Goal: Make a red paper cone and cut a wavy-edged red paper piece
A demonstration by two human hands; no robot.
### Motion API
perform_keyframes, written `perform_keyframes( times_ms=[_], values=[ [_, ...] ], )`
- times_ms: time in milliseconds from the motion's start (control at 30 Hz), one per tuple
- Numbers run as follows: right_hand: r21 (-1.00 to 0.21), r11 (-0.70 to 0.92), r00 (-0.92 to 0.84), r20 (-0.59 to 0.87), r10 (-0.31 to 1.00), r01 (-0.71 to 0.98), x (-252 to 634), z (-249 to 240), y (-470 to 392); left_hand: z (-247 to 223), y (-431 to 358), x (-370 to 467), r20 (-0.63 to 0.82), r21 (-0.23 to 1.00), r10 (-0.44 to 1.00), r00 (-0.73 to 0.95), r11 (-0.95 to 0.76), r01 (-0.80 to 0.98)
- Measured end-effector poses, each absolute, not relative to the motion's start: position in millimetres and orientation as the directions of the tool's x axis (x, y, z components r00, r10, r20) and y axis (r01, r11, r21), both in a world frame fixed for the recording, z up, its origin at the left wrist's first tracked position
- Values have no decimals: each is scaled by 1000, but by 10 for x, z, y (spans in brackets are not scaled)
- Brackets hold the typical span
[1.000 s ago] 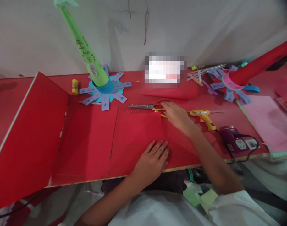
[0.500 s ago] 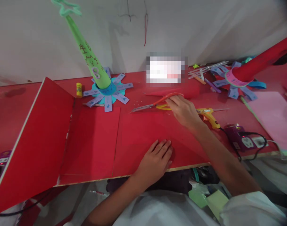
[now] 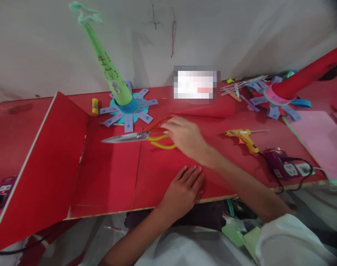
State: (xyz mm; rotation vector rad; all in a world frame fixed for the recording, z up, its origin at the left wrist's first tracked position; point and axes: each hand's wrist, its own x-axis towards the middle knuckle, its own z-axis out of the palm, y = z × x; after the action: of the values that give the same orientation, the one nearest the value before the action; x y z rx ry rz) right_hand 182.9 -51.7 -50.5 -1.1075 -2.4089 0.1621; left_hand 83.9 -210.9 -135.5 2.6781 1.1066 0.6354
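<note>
**Holding scissors [image 3: 140, 137] by the handles, left palm down**

Clock centred on my left hand [image 3: 184, 187]. It lies flat, fingers straight and near one another, gripping nothing. Red on red: I cannot tell whether it presses the red sheet [image 3: 157, 164] or rests just past its edge on the red table [image 3: 27, 122].

Right hand [image 3: 186, 137] at 12 o'clock, blurred, partly curled around the scissors' handles. Cannot tell if any finger passes through a loop. Scissors at about 11 o'clock, tips aimed at 9, blades together or nearly so. They cross the dark seam between the sheet and a flat red panel [image 3: 103, 177]; touching or raised, I cannot tell.

Handling, my judgement: blades best kept together in the air, tips at 9, well away from the resting fingers. Grip deep in the handles beats a pinch, since long blades tend to dip. Left palm does its best work flat, off the blades' line.

Watch 11 o'clock: paper strips [image 3: 129, 123] at the green cone's [image 3: 106, 66] foot lie just beyond the blades and could snag. Watch 1 to 2 also: the glue gun [image 3: 241, 136] lies near my right forearm [image 3: 240, 184], its lead [image 3: 265, 162] running toward a purple power block [image 3: 274, 162]. Safest to treat its nozzle as hot.
</note>
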Motion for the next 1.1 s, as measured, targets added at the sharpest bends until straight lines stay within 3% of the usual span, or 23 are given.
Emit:
perform_keyframes(
  times_ms=[167,467,667,800,933,1100],
  values=[
    [-367,763,-764,182,620,532,1087,-569,-660,-1321,-2117,844,229,379,714,661,-691,615],
    [-454,725,-785,87,614,517,482,-839,-742,-1455,-2176,889,172,372,732,659,-668,644],
    [-396,838,-836,246,491,376,939,-717,-864,-1241,-2267,749,189,314,720,667,-688,654],
    [-495,713,-759,152,633,496,1576,-844,-871,-1109,-2352,465,205,172,885,418,-453,875],
    [-591,594,-737,-2,676,546,2051,-1094,-992,-1175,-2288,310,128,128,881,456,-471,873],
    [-495,645,-749,-15,663,582,2181,-1262,-984,-1240,-2132,430,129,121,879,459,-474,872]
  ],
)
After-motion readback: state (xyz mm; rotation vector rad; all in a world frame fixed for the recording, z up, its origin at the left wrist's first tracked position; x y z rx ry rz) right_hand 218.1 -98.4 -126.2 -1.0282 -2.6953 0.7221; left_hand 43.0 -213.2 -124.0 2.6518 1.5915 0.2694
